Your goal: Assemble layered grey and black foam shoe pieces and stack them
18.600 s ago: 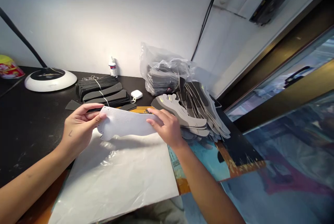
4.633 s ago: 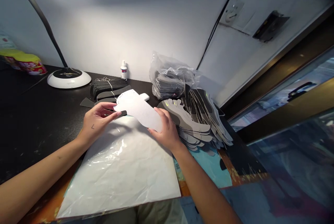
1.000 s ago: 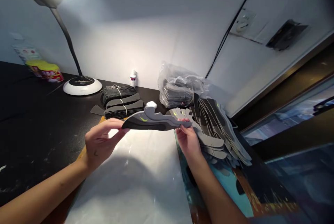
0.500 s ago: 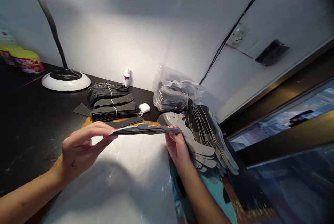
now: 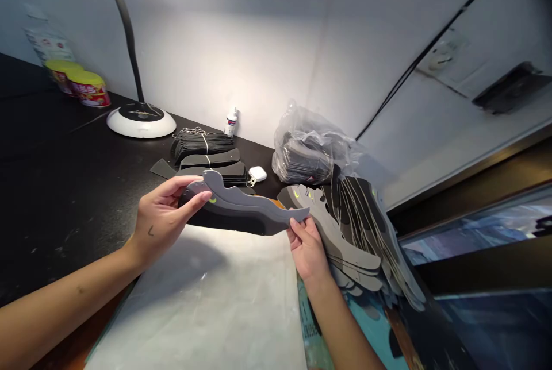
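Saw the left hand [image 5: 161,216] and right hand [image 5: 308,252] pinching a gray piece [image 5: 244,209] stretched between them, prob so it wouldn't sag.

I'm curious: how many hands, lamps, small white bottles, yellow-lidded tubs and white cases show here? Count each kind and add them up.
Hands: 2
Lamp: 1
Small white bottle: 1
Yellow-lidded tubs: 2
White case: 1
Total: 7
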`<move>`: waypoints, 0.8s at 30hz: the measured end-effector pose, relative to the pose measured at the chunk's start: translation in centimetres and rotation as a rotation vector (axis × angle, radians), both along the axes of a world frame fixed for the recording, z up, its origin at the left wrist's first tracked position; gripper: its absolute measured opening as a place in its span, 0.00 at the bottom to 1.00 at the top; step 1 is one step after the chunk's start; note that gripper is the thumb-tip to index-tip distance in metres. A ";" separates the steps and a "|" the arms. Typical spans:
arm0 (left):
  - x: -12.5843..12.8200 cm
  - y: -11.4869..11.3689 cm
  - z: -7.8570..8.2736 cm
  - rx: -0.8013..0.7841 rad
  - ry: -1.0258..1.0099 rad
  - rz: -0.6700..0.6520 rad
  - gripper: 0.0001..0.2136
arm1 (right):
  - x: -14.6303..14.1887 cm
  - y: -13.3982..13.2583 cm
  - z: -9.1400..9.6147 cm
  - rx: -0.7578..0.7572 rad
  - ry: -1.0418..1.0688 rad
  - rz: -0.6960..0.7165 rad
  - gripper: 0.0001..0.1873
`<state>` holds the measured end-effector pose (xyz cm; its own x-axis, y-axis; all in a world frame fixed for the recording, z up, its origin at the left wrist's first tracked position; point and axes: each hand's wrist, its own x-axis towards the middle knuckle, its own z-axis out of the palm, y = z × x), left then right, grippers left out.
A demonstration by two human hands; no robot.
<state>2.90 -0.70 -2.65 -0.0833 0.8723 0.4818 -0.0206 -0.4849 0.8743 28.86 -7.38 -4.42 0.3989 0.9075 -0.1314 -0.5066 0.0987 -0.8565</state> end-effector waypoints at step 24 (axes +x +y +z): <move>-0.6 1.7 -0.8 -0.373 -0.135 0.153 0.18 | -0.6 -0.3 3.2 -0.023 -0.192 0.022 0.21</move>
